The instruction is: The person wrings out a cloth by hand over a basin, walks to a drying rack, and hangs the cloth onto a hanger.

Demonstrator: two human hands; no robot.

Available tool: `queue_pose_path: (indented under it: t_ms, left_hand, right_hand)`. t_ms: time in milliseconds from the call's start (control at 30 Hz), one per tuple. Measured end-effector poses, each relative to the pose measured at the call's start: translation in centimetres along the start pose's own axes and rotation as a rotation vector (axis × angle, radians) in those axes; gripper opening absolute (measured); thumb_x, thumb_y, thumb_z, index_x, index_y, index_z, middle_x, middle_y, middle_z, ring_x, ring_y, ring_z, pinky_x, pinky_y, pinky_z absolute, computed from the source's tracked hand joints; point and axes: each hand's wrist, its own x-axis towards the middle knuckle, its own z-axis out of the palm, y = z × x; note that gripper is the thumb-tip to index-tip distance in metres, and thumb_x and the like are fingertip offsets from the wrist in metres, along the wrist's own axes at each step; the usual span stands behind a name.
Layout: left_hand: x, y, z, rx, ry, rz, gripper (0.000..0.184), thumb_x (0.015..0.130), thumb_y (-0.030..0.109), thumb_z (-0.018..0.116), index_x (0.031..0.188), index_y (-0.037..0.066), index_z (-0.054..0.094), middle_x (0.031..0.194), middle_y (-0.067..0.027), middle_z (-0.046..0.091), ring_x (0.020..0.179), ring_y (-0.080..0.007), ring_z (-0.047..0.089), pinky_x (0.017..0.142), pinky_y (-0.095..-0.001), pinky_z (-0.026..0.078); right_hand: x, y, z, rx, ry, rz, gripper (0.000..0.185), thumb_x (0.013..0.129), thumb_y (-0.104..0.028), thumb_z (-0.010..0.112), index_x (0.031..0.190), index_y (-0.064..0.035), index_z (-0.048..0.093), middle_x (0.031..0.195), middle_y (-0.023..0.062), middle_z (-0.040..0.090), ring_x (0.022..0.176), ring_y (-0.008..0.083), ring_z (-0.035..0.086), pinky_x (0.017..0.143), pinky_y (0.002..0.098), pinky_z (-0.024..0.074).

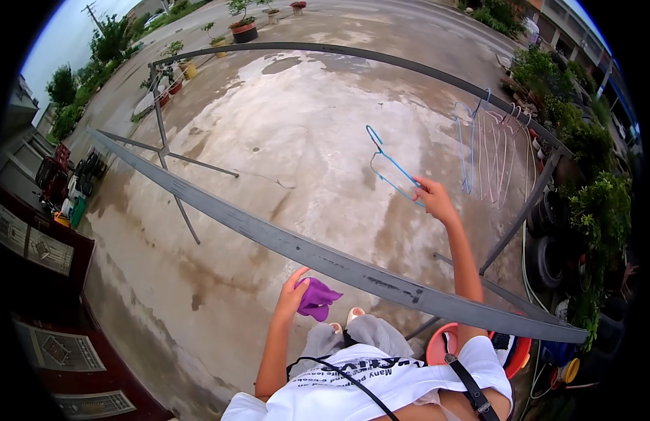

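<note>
A blue clothes hanger [393,163] is gripped at one end by my right hand [435,199], which reaches over the near grey rail. Its hook points up and away to the left. My left hand [292,295] is closed on a small bunched purple cloth [316,300], low on the near side of that rail. What kind of cloth it is, I cannot tell. The grey metal drying rack [297,247] has two long rails, one near me and one farther off. On the far rail's right part hang several pink hangers [500,158] and light blue hangers [466,154].
Red basins [443,344] with cloth in them stand at my lower right. Tyres [546,261] and green plants [591,231] line the right side, with a hose [527,274] on the ground. Potted plants [244,31] stand beyond the rack. Dark red doors [58,344] are at lower left.
</note>
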Motion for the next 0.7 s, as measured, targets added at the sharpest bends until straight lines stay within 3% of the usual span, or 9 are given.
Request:
queue_pose_path:
  t_ms: [133,233,300,367,400,467,533,600,700]
  left_hand:
    - [1.9,0.1,-3.7,-0.061,0.178,0.089,0.025,0.087,0.014,0.047,0.110,0.005,0.054,0.081,-0.0009,0.054,0.071,-0.0059,0.050,0.063,-0.0194,0.041]
    - [3.4,0.5,-7.2,-0.132,0.121,0.147,0.027,0.089,0.022,0.045,0.107,0.006,0.056,0.077,0.0000,0.052,0.066,-0.0059,0.050,0.060,-0.0187,0.040]
    - [2.4,3.5,-7.0,-0.060,-0.030,0.118,0.034,0.089,0.031,0.043,0.105,0.004,0.056,0.081,-0.0006,0.053,0.074,-0.0074,0.051,0.067,-0.0207,0.041]
    - [1.3,5.4,-6.8,-0.010,-0.251,-0.053,0.046,0.089,0.043,0.039,0.103,0.004,0.058,0.083,-0.0010,0.053,0.074,-0.0077,0.049,0.067,-0.0229,0.041]
    - [1.0,5.5,-6.3,0.066,-0.384,0.010,0.046,0.088,0.044,0.040,0.102,0.004,0.058,0.081,-0.0012,0.053,0.073,-0.0078,0.050,0.065,-0.0217,0.041]
    - [0.6,5.8,-4.8,0.226,-0.646,0.143,0.045,0.087,0.044,0.042,0.099,0.004,0.059,0.077,-0.0017,0.054,0.070,-0.0081,0.051,0.063,-0.0193,0.040]
    - [0.1,6.3,-4.1,0.067,-0.694,0.125,0.043,0.087,0.042,0.044,0.095,0.003,0.059,0.078,-0.0032,0.054,0.072,-0.0085,0.051,0.064,-0.0196,0.040]
    - [0.3,6.5,-4.4,-0.039,-0.718,0.112,0.039,0.086,0.038,0.045,0.090,0.002,0.059,0.078,-0.0043,0.055,0.073,-0.0086,0.051,0.065,-0.0199,0.040]
    - [0.6,7.7,-4.9,-0.077,-0.687,0.115,0.025,0.083,0.027,0.051,0.072,0.005,0.053,0.073,-0.0041,0.054,0.070,-0.0083,0.051,0.061,-0.0212,0.041]
  right_hand:
    - [-5.3,-1.3,0.3,0.335,-0.352,0.125,0.034,0.083,-0.005,0.045,0.117,0.0000,0.049,0.070,0.0019,0.058,0.044,0.0026,0.040,0.038,0.0184,0.0358]
    - [-7.8,-1.9,-1.5,0.443,-0.582,0.181,0.034,0.085,-0.005,0.046,0.118,0.0004,0.048,0.070,0.0027,0.057,0.042,0.0021,0.038,0.038,0.0178,0.0350]
    - [-9.1,-2.1,-2.6,0.478,-0.734,0.199,0.033,0.085,-0.006,0.047,0.117,0.0005,0.049,0.070,0.0033,0.057,0.042,0.0021,0.038,0.038,0.0174,0.0350]
    - [-9.9,-0.3,-2.0,0.482,-0.692,0.189,0.032,0.085,-0.006,0.048,0.117,0.0006,0.050,0.071,0.0027,0.058,0.042,0.0015,0.038,0.039,0.0162,0.0338]
    - [-10.4,-0.6,-1.5,0.482,-0.669,0.187,0.032,0.085,-0.006,0.048,0.116,0.0006,0.050,0.071,0.0024,0.058,0.043,0.0011,0.038,0.039,0.0156,0.0332]
    - [-11.1,-2.1,-0.4,0.493,-0.600,0.213,0.031,0.084,-0.005,0.050,0.114,0.0025,0.051,0.079,0.0030,0.061,0.058,0.0033,0.050,0.053,0.0160,0.0403]
    - [-11.5,-3.2,1.0,0.519,-0.511,0.171,0.032,0.083,-0.004,0.051,0.114,0.0035,0.051,0.084,0.0036,0.062,0.068,0.0054,0.055,0.062,0.0171,0.0432]
    - [-10.1,2.8,0.3,0.490,-0.576,-0.082,0.035,0.083,-0.013,0.051,0.114,0.0033,0.050,0.102,0.0077,0.058,0.093,0.0118,0.052,0.080,0.0255,0.0417]
    - [-9.4,8.4,1.6,0.124,-0.284,-0.338,0.034,0.083,-0.021,0.049,0.109,0.0015,0.051,0.106,0.0107,0.054,0.097,0.0173,0.050,0.083,0.0291,0.0394]
